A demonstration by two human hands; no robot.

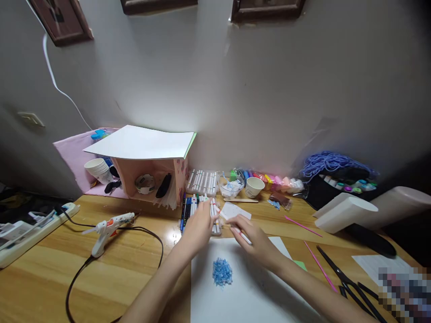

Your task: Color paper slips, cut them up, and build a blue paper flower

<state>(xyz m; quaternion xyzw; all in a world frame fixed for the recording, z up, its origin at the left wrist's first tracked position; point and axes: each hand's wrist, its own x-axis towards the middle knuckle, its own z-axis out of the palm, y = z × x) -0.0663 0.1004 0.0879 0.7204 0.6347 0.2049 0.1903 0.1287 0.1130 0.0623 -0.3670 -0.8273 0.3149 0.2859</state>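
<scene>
Paper (207, 307) lies closest, bearing a blue patch (222, 271); take that patch as the clock's centre, twelve toward the wall. Far left, just above nine o'clock, is a power strip (43, 233); between nine and ten, a glue gun (109, 228). At half past ten stands a pink box (182, 170) topped by a white sheet (144, 141). At eleven the left hand (201, 224) is over the pens (194, 205), fingers curled close; whether they pinch anything, I cannot tell. Past twelve, between the hands, is a card (235, 210). At half past one the right hand (254, 235) holds a white pen (245, 238) in a narrow grip over the paper's far edge, apart from the patch. A cup (255, 187) sits at one, yarn (328, 162) near two, scissors (332, 264) at three.

Judging progress, the patch seems the main work done, though whether drawn or heaped bits is unclear. Paper around it looks unworked; how much is left cannot be told.
</scene>
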